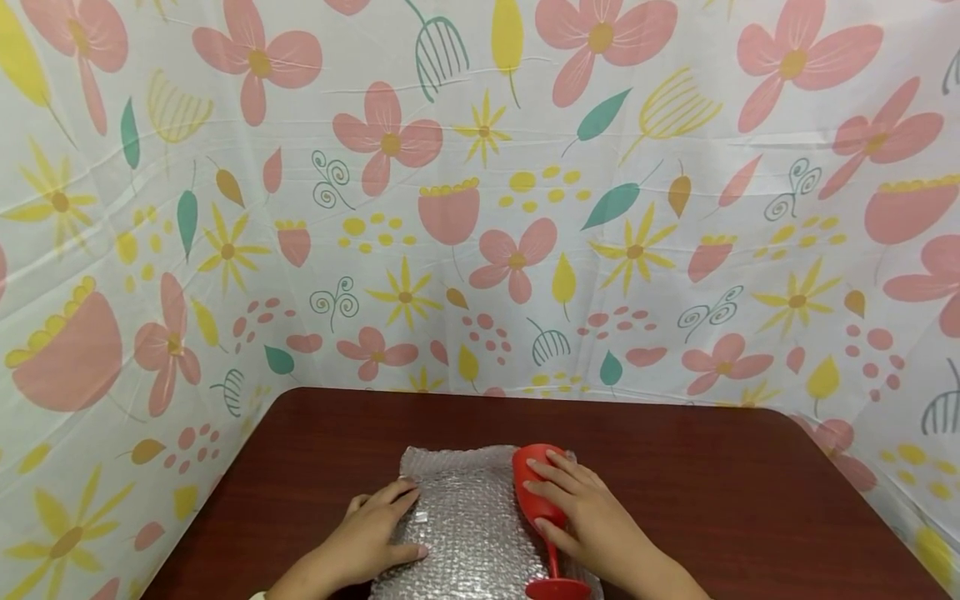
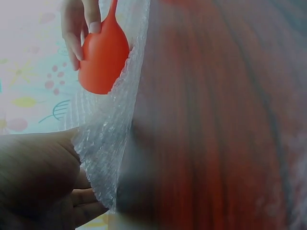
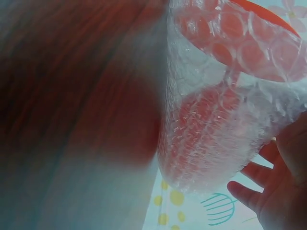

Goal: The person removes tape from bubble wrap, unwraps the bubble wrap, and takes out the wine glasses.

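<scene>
A red goblet (image 1: 538,492) lies on its side along the right part of a sheet of bubble wrap (image 1: 468,533), its rim away from me and its round foot near the front. My right hand (image 1: 600,517) holds the goblet by its bowl, fingers near the rim and thumb by the base of the bowl. At the wrap's left edge, my left hand (image 1: 367,533) grips the plastic. The left wrist view shows that hand's fingers (image 2: 86,203) partly behind the raised edge. Through the wrap (image 3: 216,158), the right wrist view shows the goblet blurred.
A dark reddish-brown table (image 1: 697,475) lies beneath the wrap, with rounded far corners. White cloth (image 1: 465,275) printed with pink, yellow and green flowers and leaves hangs behind the table and along both sides.
</scene>
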Demonstrator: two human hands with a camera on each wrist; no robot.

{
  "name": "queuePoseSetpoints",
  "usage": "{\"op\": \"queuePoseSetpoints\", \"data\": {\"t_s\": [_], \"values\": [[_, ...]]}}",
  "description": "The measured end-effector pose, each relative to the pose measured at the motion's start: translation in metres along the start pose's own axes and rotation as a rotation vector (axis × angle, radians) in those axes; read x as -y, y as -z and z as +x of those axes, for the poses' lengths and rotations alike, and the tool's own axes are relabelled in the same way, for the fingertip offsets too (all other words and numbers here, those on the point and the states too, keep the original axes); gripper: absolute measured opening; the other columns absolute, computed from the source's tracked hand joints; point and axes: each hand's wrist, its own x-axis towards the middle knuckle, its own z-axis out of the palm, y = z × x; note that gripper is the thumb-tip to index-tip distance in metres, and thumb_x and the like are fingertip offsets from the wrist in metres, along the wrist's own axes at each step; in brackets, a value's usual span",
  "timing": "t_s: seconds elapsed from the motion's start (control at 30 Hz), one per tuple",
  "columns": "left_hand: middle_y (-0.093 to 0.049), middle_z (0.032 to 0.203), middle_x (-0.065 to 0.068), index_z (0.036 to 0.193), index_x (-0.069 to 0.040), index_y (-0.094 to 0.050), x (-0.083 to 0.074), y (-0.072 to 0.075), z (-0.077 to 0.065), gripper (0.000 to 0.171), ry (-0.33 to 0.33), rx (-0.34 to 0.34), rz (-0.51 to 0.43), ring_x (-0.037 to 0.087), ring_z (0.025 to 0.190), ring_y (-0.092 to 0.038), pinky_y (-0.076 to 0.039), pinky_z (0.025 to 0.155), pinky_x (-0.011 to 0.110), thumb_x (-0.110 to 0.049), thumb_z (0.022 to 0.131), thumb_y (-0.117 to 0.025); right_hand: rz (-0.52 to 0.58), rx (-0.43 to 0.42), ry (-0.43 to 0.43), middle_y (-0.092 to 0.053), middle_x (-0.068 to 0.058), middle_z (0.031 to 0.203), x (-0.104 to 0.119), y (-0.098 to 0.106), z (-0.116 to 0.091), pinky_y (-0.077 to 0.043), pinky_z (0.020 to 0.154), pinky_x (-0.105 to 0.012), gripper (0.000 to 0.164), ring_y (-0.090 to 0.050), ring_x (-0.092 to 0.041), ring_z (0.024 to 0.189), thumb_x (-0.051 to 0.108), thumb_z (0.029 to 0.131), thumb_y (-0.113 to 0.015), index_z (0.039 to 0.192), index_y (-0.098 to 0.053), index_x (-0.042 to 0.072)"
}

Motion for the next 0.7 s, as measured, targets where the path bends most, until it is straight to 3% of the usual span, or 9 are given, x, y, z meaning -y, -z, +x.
{"op": "queuePoseSetpoints", "data": {"t_s": [0.57, 0.63, 0.7], "values": [[-0.042, 0.157, 0.011, 0.148, -0.003, -0.049, 0.011, 0.006, -0.003, 0.089, 0.018, 0.035, -0.041, 0.035, 0.139, -0.047, -0.031, 0.102, 0.070, -0.057, 0.083, -0.075, 0.009, -0.003, 0.012, -0.060, -0.002, 0.142, -0.002, 0.000, -0.001, -0.046, 0.104, -0.060, 0.044, -0.050, -0.031, 0.138, 0.032, 0.087, -0.079, 0.129, -0.070, 0.026], [-0.042, 0.157, 0.011, 0.148, -0.003, -0.049, 0.012, 0.006, -0.004, 0.089, 0.022, 0.040, -0.043, 0.035, 0.138, -0.048, -0.031, 0.102, 0.070, -0.058, 0.083, -0.075, -0.003, -0.019, 0.021, -0.060, -0.001, 0.142, -0.002, 0.000, -0.001, -0.045, 0.107, -0.056, 0.043, -0.051, -0.030, 0.138, 0.032, 0.086, -0.080, 0.127, -0.071, 0.025], [-0.042, 0.157, 0.011, 0.148, -0.003, -0.049, 0.013, 0.007, -0.004, 0.089, 0.026, 0.044, -0.047, 0.036, 0.138, -0.048, -0.031, 0.101, 0.070, -0.058, 0.083, -0.075, -0.003, -0.034, 0.027, -0.061, 0.000, 0.142, -0.002, -0.001, -0.001, -0.035, 0.119, -0.042, 0.044, -0.051, -0.028, 0.138, 0.031, 0.084, -0.082, 0.126, -0.072, 0.023]]}}
